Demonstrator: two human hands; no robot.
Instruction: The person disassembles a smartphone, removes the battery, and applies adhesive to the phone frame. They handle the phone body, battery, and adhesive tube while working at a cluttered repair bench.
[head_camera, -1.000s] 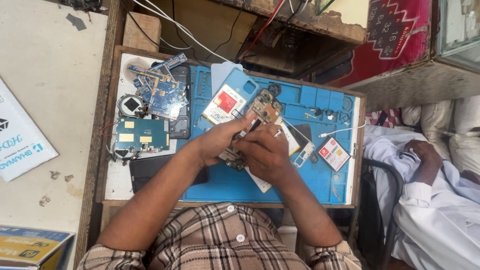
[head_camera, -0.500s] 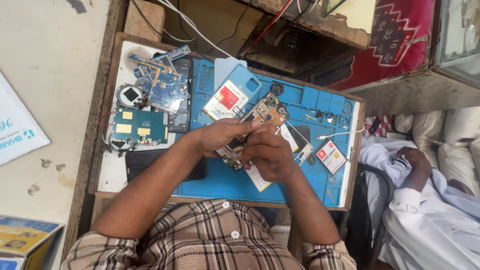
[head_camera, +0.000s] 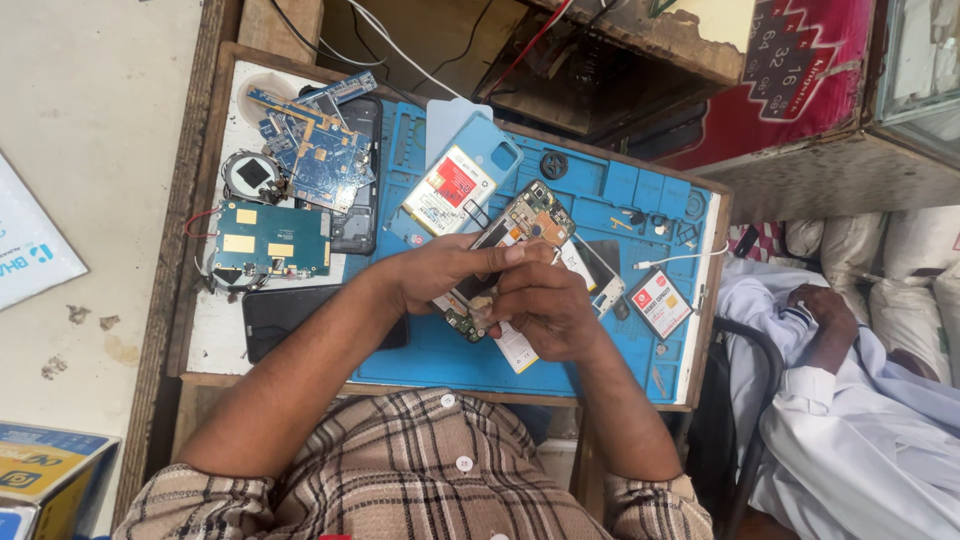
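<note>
I see my left hand (head_camera: 440, 272) curled over the middle of an opened smartphone (head_camera: 505, 250), fingers pinching its long edges, while my right hand (head_camera: 540, 305) closes around the lower end of the same phone from the other side, fingers folded in against it. The phone sits tilted just above the blue repair mat (head_camera: 600, 340), its back removed so the circuit board with copper shields shows at the upper end. Under my right hand lies one white paper slip (head_camera: 518, 352), touching the mat.

Just beyond my left hand rests one light blue phone back cover (head_camera: 478, 150) with a battery (head_camera: 448, 192) bearing a red and white label lying on it. To the right of my hands I count one small red and white card (head_camera: 658, 300) on the mat, and one white cable (head_camera: 690, 258) running past it. Farther left, on the white part of the tabletop (head_camera: 215, 340), I count one green circuit board (head_camera: 268, 242), a pile of blue circuit boards (head_camera: 312, 145) whose number I cannot tell, one round black-and-silver part (head_camera: 250, 175), and two dark phones: one (head_camera: 355, 200) under the blue boards, one (head_camera: 285, 315) near my left forearm.

At the far right, another person's white sleeve (head_camera: 830, 420) and hand (head_camera: 825, 305) rest well apart from the mat
</note>
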